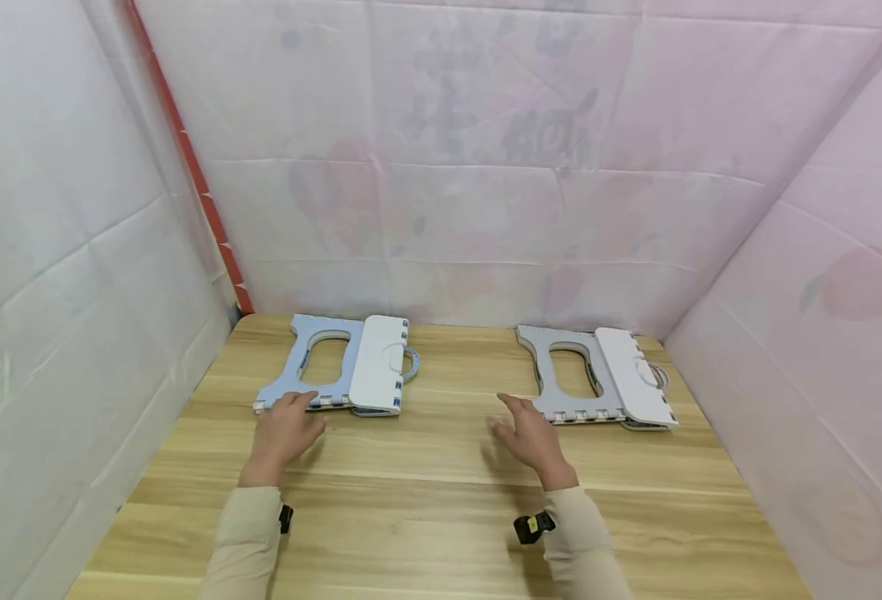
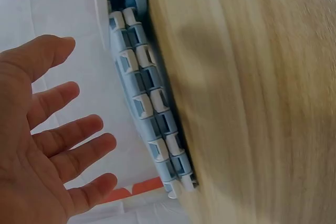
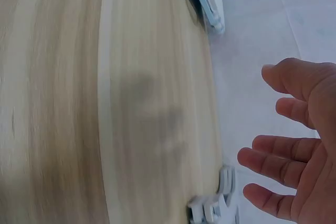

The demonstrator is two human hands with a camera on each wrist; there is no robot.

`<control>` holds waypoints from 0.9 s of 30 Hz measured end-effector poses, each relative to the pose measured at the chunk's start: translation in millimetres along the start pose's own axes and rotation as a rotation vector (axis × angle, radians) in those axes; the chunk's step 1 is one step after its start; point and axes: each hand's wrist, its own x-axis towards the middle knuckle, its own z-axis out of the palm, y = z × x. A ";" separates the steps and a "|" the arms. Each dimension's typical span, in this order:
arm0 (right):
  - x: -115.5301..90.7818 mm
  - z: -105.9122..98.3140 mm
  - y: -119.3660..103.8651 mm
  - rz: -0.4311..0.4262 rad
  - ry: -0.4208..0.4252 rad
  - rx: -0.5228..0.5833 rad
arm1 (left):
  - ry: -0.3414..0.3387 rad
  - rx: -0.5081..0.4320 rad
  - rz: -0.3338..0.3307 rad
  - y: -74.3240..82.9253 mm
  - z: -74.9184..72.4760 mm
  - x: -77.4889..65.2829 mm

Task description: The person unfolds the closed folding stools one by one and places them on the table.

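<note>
Two folding step stools lie folded flat on the wooden table. The blue and white stool [image 1: 378, 367] is at the left, its blue legs to the left and a small blue handle loop at its right edge. My left hand [image 1: 283, 429] hovers over its near left edge, fingers spread; the left wrist view shows the stool's hinged edge [image 2: 142, 93] beyond the fingers. The grey and white stool [image 1: 624, 375] lies at the right, with a grey handle loop. My right hand [image 1: 528, 435] hovers by its near left corner, fingers relaxed and holding nothing.
The wooden table [image 1: 411, 517] reaches a back wall [image 1: 471, 217] draped in white printed sheeting. Similar sheeting hangs along the left side [image 1: 58, 292] and right side [image 1: 824, 333]. A red strip [image 1: 193, 167] runs down the left back corner. Small black devices sit at both wrists.
</note>
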 end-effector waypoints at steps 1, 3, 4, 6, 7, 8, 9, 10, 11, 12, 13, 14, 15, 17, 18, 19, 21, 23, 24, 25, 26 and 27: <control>1.8 2.7 -1.2 -0.003 0.001 0.009 | 0.010 0.001 0.006 -2.2 0.4 0.0; 4.9 8.5 -2.8 -0.015 0.003 0.024 | 0.021 -0.001 0.011 -6.4 0.8 0.4; 6.1 11.0 -3.6 -0.020 0.003 0.032 | 0.024 -0.001 0.013 -8.0 0.5 0.9; 7.7 15.0 -5.0 -0.023 -0.003 0.055 | 0.020 0.002 0.010 -11.0 0.3 1.7; 8.1 16.5 -5.7 -0.025 -0.004 0.066 | 0.015 0.002 0.006 -12.3 0.3 2.0; 8.4 17.9 -6.2 -0.026 -0.007 0.083 | 0.008 0.002 0.001 -13.6 0.2 2.1; 8.6 18.6 -6.9 -0.026 -0.009 0.100 | 0.002 0.006 0.000 -14.7 0.1 2.0; 8.7 19.5 -7.4 -0.028 -0.010 0.113 | -0.003 0.007 -0.006 -15.8 -0.1 1.9; 8.8 20.2 -8.2 -0.028 -0.009 0.125 | -0.007 0.008 -0.010 -17.2 0.0 1.6; 9.2 21.1 -8.6 -0.029 -0.008 0.130 | -0.010 0.007 -0.015 -18.2 -0.1 1.4; 9.7 22.2 -8.9 -0.029 -0.009 0.134 | -0.015 0.003 -0.019 -19.2 -0.3 1.1; 10.1 23.1 -8.9 -0.026 -0.014 0.135 | -0.018 0.002 -0.022 -20.3 -0.2 0.7; 10.5 23.9 -9.1 -0.023 -0.016 0.132 | -0.020 0.000 -0.025 -21.4 0.0 0.5; 12.2 26.3 -9.2 -0.015 -0.026 0.130 | -0.026 -0.008 -0.035 -23.8 0.3 0.4; 13.1 27.4 -9.2 -0.011 -0.035 0.133 | -0.029 -0.009 -0.039 -24.9 0.5 0.4; 14.2 28.8 -9.2 -0.011 -0.043 0.138 | -0.034 -0.013 -0.045 -26.0 0.7 0.4; 16.5 31.1 -10.1 -0.010 -0.056 0.153 | -0.044 -0.015 -0.060 -28.3 1.4 0.3; 19.1 33.8 -11.5 -0.018 -0.069 0.165 | -0.053 -0.023 -0.077 -30.7 2.0 0.1; 19.7 34.8 -12.6 -0.023 -0.075 0.174 | -0.057 -0.027 -0.084 -31.7 2.5 0.0; 20.7 36.0 -14.0 -0.025 -0.082 0.184 | -0.060 -0.030 -0.090 -32.6 2.9 -0.3; 21.4 36.9 -15.8 -0.025 -0.089 0.194 | -0.060 -0.033 -0.093 -33.5 3.4 -0.4; 22.4 38.1 -17.5 -0.025 -0.098 0.210 | -0.058 -0.038 -0.098 -34.2 3.7 -0.5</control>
